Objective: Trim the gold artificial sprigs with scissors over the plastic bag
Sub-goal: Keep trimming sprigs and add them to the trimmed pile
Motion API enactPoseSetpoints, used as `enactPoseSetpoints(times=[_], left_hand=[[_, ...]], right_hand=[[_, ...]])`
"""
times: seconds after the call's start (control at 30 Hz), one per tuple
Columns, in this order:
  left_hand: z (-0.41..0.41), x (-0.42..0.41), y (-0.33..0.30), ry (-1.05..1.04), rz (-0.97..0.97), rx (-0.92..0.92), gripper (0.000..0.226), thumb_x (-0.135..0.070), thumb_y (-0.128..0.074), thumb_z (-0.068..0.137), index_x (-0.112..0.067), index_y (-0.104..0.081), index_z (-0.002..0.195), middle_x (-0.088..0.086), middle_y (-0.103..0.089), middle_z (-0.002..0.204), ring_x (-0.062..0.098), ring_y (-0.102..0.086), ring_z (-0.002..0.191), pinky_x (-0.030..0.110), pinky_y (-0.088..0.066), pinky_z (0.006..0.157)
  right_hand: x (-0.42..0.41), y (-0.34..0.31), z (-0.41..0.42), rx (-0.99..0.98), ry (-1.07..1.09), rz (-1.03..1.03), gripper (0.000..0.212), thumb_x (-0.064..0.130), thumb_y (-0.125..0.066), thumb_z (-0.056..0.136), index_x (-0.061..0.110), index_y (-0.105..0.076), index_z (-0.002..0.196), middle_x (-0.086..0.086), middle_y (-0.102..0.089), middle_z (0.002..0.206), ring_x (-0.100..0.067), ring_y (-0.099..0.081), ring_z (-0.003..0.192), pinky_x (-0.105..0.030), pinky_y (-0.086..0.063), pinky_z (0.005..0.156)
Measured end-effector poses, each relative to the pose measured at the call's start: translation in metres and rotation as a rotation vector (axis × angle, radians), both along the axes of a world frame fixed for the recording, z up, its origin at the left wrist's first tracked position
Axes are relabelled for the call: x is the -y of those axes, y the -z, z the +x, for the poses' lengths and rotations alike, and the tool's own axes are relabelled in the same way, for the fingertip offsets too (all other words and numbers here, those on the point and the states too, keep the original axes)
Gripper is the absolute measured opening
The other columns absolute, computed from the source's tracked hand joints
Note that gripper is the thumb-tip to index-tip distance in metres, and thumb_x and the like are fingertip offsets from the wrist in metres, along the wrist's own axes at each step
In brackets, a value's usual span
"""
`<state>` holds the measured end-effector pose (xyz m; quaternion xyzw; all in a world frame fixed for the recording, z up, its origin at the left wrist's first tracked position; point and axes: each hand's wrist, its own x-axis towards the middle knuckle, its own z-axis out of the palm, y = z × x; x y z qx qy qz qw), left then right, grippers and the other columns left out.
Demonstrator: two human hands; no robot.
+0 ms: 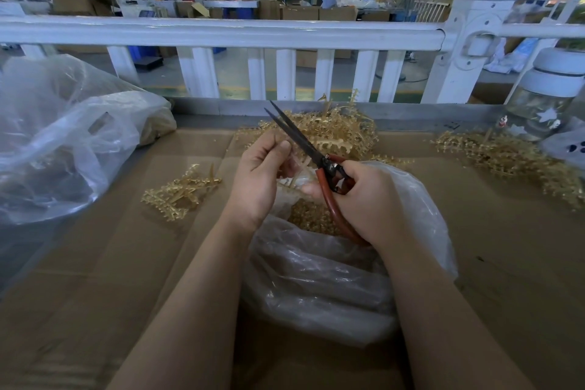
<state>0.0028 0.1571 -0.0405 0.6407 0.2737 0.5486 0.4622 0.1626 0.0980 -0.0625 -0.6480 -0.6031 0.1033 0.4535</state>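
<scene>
Red-handled scissors (319, 165) in right hand (364, 199) grip, blades parted, left hand (256, 177) apparently pinching sprig above plastic bag (319, 279)

Cardboard-covered table (110, 263) is loaded with 3 gold sprig piles (182, 191), (332, 133), (506, 155), 2 plastic bags (316, 288), (63, 142), glass jar (544, 98).

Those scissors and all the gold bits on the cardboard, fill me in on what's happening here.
A person is trimming gold artificial sprigs. The right hand grips red-handled scissors, blades slightly apart and pointing away. The left hand pinches a small sprig piece beside the blades, above an open plastic bag holding gold offcuts. Sprig piles lie behind the hands, at far right, and a few at left. Another plastic bag sits far left.
</scene>
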Motion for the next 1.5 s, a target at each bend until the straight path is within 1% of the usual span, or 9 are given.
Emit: enactPoseSetpoints(times=[0.13,0.23,0.43,0.57,0.7,0.8,0.93,1.33,1.5], left_hand=[[0.0,-0.001,0.001,0.0,-0.003,-0.037,0.024,-0.002,-0.044,0.102,0.002,-0.054,0.08,0.005,-0.053,0.064,0.009,-0.047,0.057,0.019,-0.04,0.056],[0.001,0.0,0.001,0.02,0.01,-0.075,0.03,-0.001,-0.045,0.101,-0.008,-0.053,0.074,-0.006,-0.054,0.058,0.008,-0.046,0.056,0.018,-0.039,0.055],[0.0,0.001,0.0,0.148,-0.104,0.021,0.019,-0.021,-0.057,0.099,-0.003,-0.062,0.093,0.003,-0.063,0.071,0.013,-0.053,0.063,0.024,-0.045,0.06],[-0.004,-0.002,0.0,0.259,-0.322,0.106,0.041,-0.036,-0.072,0.079,-0.008,-0.06,0.107,0.001,-0.069,0.083,0.015,-0.062,0.07,0.029,-0.052,0.069],[-0.002,0.0,0.003,0.353,-0.245,-0.117,0.035,-0.026,-0.08,0.073,-0.01,-0.06,0.098,0.004,-0.069,0.089,0.013,-0.066,0.077,0.023,-0.053,0.072],[0.001,0.001,0.005,0.417,-0.213,-0.125,0.027,-0.015,-0.08,0.076,-0.001,-0.063,0.091,0.006,-0.069,0.082,0.011,-0.065,0.074,0.02,-0.054,0.07],[-0.001,-0.001,0.005,0.351,-0.23,-0.095,0.004,-0.017,-0.072,0.078,-0.013,-0.073,0.079,0.005,-0.072,0.076,0.012,-0.066,0.069,0.023,-0.056,0.072],[-0.003,-0.003,-0.003,0.157,-0.531,0.319,0.011,-0.017,-0.066,0.089,-0.015,-0.071,0.079,-0.002,-0.069,0.071,0.008,-0.064,0.062,0.02,-0.055,0.065],[-0.009,-0.008,-0.001,0.097,-0.697,0.448,0.022,-0.021,-0.07,0.088,-0.019,-0.076,0.067,-0.006,-0.068,0.064,0.002,-0.062,0.054,0.016,-0.054,0.056]], right_hand=[[-0.002,-0.002,-0.002,-0.133,-0.025,-0.01,0.043,0.063,-0.078,0.075,0.02,-0.073,0.08,0.006,-0.072,0.069,-0.009,-0.068,0.062,-0.041,-0.06,0.063],[-0.003,-0.005,-0.003,-0.213,-0.064,-0.035,0.023,0.041,-0.082,0.082,0.021,-0.073,0.075,0.005,-0.072,0.066,-0.011,-0.069,0.06,-0.033,-0.058,0.059],[-0.001,-0.012,-0.006,-0.43,-0.116,-0.026,0.013,0.018,-0.079,0.086,0.018,-0.073,0.074,0.001,-0.071,0.064,-0.008,-0.064,0.056,-0.018,-0.052,0.056],[-0.001,-0.015,0.001,-0.627,-0.048,0.057,0.019,0.019,-0.077,0.088,0.019,-0.069,0.072,0.007,-0.06,0.053,-0.005,-0.054,0.048,-0.021,-0.045,0.051],[0.0,-0.015,0.002,-0.684,-0.023,0.108,0.021,0.019,-0.076,0.089,0.02,-0.066,0.071,0.01,-0.06,0.053,-0.001,-0.054,0.046,-0.015,-0.043,0.047],[-0.002,-0.014,0.0,-0.679,-0.024,0.113,0.025,0.017,-0.076,0.09,0.022,-0.067,0.067,0.009,-0.061,0.053,-0.003,-0.055,0.047,-0.016,-0.044,0.048],[-0.003,-0.014,0.001,-0.664,-0.013,0.126,0.021,0.021,-0.078,0.089,0.022,-0.067,0.07,0.009,-0.062,0.056,-0.004,-0.056,0.052,-0.018,-0.045,0.053],[0.003,-0.015,-0.004,-0.487,0.028,0.159,0.035,0.052,-0.078,0.075,0.018,-0.067,0.073,0.011,-0.06,0.058,-0.001,-0.055,0.057,-0.014,-0.043,0.056],[0.004,-0.013,-0.004,-0.359,-0.03,0.138,0.049,0.064,-0.078,0.07,0.016,-0.069,0.078,-0.003,-0.066,0.071,-0.016,-0.063,0.068,-0.03,-0.05,0.066]])
